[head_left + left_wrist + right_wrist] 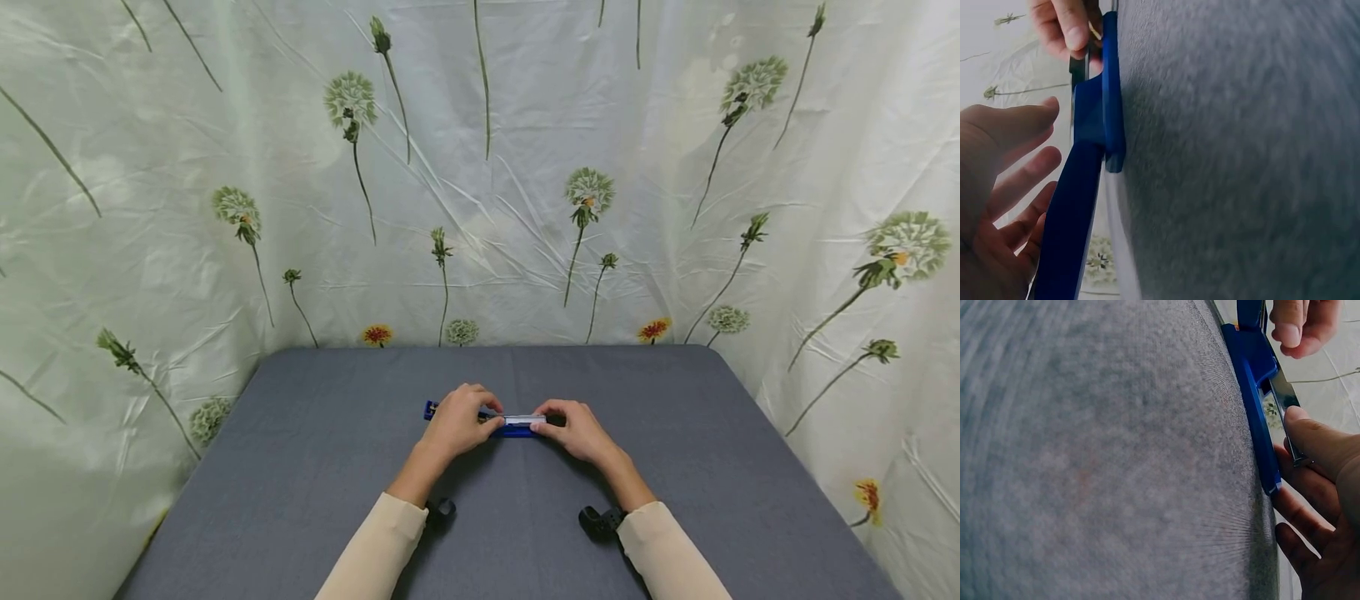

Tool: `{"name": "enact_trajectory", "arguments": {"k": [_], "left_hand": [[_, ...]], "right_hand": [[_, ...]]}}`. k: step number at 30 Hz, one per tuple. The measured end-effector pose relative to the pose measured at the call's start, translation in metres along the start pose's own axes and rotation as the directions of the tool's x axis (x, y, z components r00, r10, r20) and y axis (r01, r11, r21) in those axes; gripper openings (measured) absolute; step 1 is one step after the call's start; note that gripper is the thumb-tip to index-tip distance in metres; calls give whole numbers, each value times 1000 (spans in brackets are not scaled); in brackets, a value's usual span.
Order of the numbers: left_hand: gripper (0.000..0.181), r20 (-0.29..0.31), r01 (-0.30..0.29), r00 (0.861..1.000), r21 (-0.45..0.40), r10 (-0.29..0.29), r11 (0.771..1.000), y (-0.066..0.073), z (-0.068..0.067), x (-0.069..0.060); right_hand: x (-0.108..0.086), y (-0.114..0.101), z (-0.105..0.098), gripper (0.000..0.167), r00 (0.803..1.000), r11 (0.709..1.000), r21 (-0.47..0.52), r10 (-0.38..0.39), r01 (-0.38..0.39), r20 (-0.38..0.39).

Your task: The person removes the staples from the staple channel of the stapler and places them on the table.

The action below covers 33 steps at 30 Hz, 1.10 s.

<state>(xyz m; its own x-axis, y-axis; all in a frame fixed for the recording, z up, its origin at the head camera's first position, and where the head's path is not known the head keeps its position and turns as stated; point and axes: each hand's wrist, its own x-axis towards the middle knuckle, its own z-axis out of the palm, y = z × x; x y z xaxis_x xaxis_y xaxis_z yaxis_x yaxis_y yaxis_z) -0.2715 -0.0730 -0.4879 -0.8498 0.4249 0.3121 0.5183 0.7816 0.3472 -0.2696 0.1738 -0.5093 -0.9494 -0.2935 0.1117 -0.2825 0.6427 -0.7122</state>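
A blue stapler (517, 432) lies on the grey table with its top arm (1071, 219) swung back to the left and its metal magazine (1285, 394) exposed above the base. My right hand (576, 429) pinches the free end of the magazine between thumb and fingers, while its lower fingers spread by the end of the base (1257, 434). Over the swung-back arm hovers my left hand (460, 427). Its thumb and fingers (1032, 172) are loosely bent beside the stapler, with nothing held between them. Whether the magazine contains staples is too small to tell.
A grey cloth covers the table (337, 492). Behind it and along both sides hangs a pale curtain (517, 200) printed with dandelions. Dark straps with a curved black piece (600, 523) sit at the wrists.
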Motion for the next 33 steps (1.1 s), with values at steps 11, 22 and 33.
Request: {"name": "enact_trajectory", "arguments": {"k": [11, 22, 33], "left_hand": [[14, 16, -18, 1000, 77, 16, 997, 6, 7, -3], [17, 51, 15, 998, 138, -22, 990, 12, 8, -4], [17, -3, 46, 999, 159, -46, 986, 21, 15, -5]], "right_hand": [[-2, -1, 0, 7, 1000, 1000, 5, 10, -9, -6], [-1, 0, 2, 7, 1000, 1000, 13, 9, -9, -17], [-2, 2, 4, 8, 999, 999, 15, 30, -29, -28]]}}
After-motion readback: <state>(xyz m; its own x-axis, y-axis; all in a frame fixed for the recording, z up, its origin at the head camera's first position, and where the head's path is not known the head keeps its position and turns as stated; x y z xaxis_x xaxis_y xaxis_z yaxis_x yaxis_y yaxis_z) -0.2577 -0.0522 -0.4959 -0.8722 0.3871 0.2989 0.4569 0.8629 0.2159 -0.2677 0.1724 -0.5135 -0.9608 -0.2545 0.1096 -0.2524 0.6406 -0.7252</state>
